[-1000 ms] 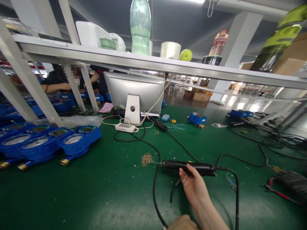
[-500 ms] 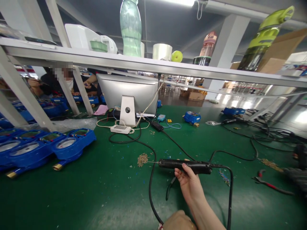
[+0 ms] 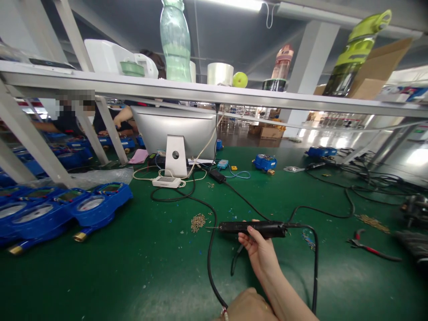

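My right hand (image 3: 259, 249) is wrapped round a black electric screwdriver (image 3: 252, 228), held level above the green bench. Its thin bit points left, its tip just beside a small heap of brass-coloured screws (image 3: 198, 222); I cannot tell whether it touches any. A black cord leaves the tool's right end. At the bottom edge my left hand (image 3: 250, 306), with a bracelet at the wrist, looks curled, back upward, against my right forearm. The frame cuts off its fingers, so anything in them is hidden.
Several blue meters (image 3: 90, 207) with brass ends stand at left, another blue meter (image 3: 265, 163) farther back. Red-handled pliers (image 3: 371, 249) lie at right. Black cables (image 3: 210, 254) cross the bench. A monitor (image 3: 177, 138) stands under a shelf (image 3: 200, 91) with bottles. A co-worker sits behind.
The view has shifted slightly, so things on the right appear a little farther left. My right hand still holds the screwdriver by the screws. Slightly more of my left hand shows.
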The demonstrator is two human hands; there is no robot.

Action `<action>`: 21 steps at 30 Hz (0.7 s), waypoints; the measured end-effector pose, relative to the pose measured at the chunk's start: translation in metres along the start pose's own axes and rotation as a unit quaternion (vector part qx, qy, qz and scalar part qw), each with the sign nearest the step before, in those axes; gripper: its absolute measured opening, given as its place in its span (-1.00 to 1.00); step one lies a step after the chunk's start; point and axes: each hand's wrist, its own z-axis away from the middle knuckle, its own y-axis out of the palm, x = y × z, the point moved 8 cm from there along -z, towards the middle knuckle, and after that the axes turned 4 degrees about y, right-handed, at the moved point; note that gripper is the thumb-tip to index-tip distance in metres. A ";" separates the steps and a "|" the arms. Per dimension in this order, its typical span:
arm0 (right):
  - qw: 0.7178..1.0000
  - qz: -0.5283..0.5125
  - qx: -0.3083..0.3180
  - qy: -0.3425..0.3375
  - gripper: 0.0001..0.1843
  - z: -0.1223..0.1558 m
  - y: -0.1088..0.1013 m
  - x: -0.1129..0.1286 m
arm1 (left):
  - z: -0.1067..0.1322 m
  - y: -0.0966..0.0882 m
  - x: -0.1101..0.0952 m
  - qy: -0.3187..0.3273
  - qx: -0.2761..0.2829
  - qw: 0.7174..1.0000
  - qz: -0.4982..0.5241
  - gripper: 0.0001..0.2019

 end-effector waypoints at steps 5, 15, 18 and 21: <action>1.000 -0.004 0.007 0.002 -0.38 0.001 0.002 0.001 | -0.015 0.029 0.018 0.011 0.031 0.999 -0.036 -0.73; 0.940 0.062 -0.117 -0.315 -0.55 0.081 -0.054 0.138 | -0.007 0.049 0.028 0.025 0.014 0.989 -0.145 -0.72; 0.898 0.084 -0.208 -0.378 -0.60 0.110 -0.100 0.157 | -0.003 0.048 0.027 0.027 -0.012 0.984 -0.177 -0.68; 0.884 0.064 -0.259 -0.383 -0.57 0.124 -0.138 0.155 | 0.004 0.046 0.023 0.044 -0.034 0.981 -0.186 -0.63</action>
